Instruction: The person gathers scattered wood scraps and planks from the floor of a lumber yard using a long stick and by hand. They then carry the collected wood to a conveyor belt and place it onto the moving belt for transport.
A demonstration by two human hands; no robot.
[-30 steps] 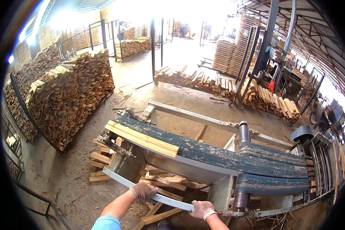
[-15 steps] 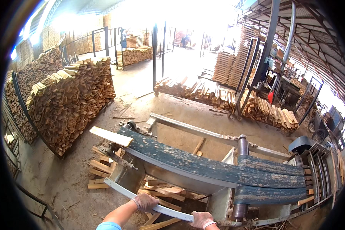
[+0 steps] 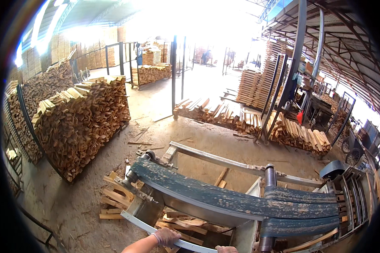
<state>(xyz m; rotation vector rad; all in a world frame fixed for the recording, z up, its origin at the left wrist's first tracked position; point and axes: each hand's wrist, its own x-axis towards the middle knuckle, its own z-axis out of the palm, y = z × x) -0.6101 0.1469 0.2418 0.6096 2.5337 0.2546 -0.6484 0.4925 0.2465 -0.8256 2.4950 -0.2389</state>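
Observation:
My left hand (image 3: 166,237), in a pale knit glove, is wrapped round the light metal rail (image 3: 138,223) on the near side of a belt conveyor. Further right on the same rail is my right hand (image 3: 226,249), also gloved and mostly cut off by the lower edge. The conveyor's dark green belt (image 3: 198,187), flecked with pale wood bits, has no board on its left end. Under the frame and past its left end lie loose wood pieces (image 3: 114,200). At the lower right, a long wood strip (image 3: 314,241) lies slanted by the narrower belts (image 3: 299,226).
A tall rack of stacked wood slats (image 3: 82,126) stands at the left. Across the floor is a low row of slats (image 3: 297,135) with a post (image 3: 292,55) beside it. Metal rollers (image 3: 359,194) and a blue-grey motor cover (image 3: 332,168) are at the conveyor's right end.
The pale board that stuck out over the belt's left end is gone from there. A long strip has appeared at the lower right. The view has tilted up slightly; both hands stay on the rail.

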